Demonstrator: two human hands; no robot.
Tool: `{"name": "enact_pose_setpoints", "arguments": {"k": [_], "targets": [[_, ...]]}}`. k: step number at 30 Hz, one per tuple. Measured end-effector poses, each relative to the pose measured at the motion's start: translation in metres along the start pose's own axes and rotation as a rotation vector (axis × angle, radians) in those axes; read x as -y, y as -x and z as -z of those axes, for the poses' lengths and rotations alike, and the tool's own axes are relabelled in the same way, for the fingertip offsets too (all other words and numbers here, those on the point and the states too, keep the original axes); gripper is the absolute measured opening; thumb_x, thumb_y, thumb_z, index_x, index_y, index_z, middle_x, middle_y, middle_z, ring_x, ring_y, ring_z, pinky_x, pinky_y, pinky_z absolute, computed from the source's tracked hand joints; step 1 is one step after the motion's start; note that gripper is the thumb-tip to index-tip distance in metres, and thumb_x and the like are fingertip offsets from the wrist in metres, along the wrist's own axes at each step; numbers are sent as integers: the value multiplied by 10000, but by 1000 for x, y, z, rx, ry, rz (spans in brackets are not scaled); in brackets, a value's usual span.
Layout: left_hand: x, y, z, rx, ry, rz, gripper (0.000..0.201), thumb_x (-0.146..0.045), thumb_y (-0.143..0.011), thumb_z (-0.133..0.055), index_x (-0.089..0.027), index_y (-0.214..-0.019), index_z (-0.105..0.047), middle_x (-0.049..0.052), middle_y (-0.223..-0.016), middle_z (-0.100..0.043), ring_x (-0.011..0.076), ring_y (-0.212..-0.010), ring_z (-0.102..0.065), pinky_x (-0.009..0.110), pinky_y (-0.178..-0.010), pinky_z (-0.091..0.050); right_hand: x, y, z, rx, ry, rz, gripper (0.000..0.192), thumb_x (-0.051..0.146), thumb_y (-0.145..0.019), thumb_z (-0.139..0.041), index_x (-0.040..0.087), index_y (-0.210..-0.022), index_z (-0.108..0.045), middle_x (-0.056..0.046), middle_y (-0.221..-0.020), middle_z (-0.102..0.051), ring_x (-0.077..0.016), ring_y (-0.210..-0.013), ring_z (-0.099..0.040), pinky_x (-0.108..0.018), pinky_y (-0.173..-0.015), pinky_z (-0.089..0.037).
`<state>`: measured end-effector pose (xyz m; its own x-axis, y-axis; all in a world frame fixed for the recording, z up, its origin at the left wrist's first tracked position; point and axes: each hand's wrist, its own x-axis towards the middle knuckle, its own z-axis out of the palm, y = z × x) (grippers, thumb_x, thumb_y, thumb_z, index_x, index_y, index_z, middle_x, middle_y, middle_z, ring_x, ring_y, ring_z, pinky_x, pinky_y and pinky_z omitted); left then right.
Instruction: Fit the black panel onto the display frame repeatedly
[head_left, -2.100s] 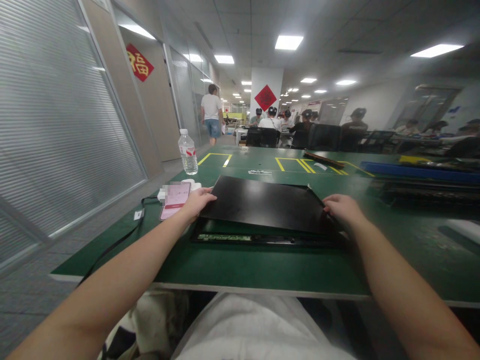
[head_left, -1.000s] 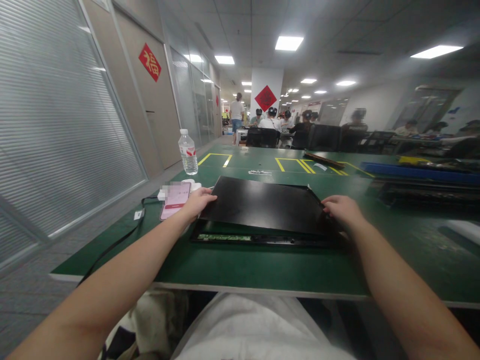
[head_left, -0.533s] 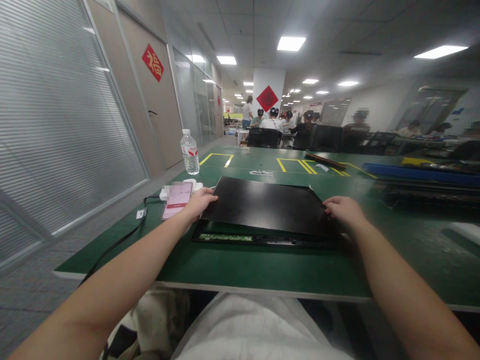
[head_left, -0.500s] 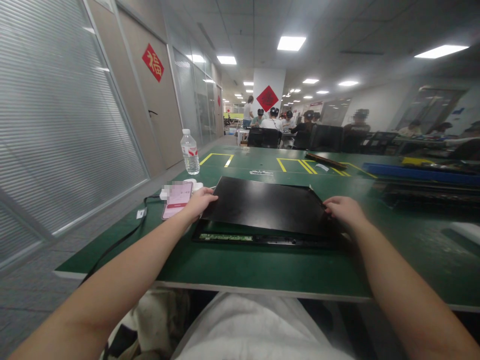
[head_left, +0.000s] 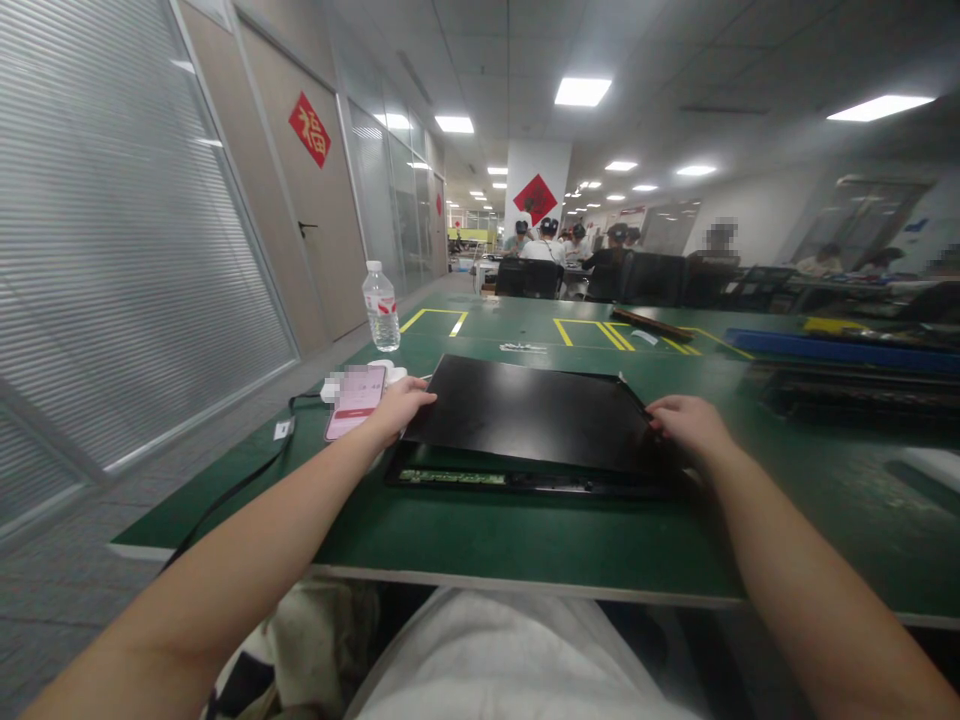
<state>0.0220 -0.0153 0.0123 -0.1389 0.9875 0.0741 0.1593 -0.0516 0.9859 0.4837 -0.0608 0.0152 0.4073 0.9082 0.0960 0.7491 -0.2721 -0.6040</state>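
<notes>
A dark, glossy flat screen panel (head_left: 536, 410) lies slanted over a black frame (head_left: 615, 487) on the green table. Along the frame's near edge a green circuit board strip (head_left: 452, 477) shows. My left hand (head_left: 407, 402) is closed on the panel's left edge, thumb on top. With fingers pinched, my right hand (head_left: 686, 420) grips the panel's right edge near its far corner. The fingers under the panel are hidden. Part of the frame is covered by the panel.
Left of the panel are a phone (head_left: 356, 400), a water bottle (head_left: 382, 308) and a black cable (head_left: 255, 470). Black parts (head_left: 855, 395) and a blue bar (head_left: 840, 347) lie at the right. Yellow tape (head_left: 592, 322) marks the green table (head_left: 525, 540). People sit farther back.
Both hands and the panel keep nearly the same place. In the background a standing person is no longer visible.
</notes>
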Motion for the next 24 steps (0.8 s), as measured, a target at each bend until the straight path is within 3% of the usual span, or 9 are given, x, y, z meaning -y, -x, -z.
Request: {"name": "enact_pose_setpoints", "arguments": {"k": [24], "targets": [[0, 2, 0, 32, 25, 23, 401, -298, -496, -817, -195, -824, -612, -5, -696, -682, 198, -607, -637, 309, -610, -473, 0, -1, 0, 1, 23, 6, 262, 195, -773, -573, 184, -943, -772, -49, -780, -754, -154, -599, -650, -250, -609, -473]]}}
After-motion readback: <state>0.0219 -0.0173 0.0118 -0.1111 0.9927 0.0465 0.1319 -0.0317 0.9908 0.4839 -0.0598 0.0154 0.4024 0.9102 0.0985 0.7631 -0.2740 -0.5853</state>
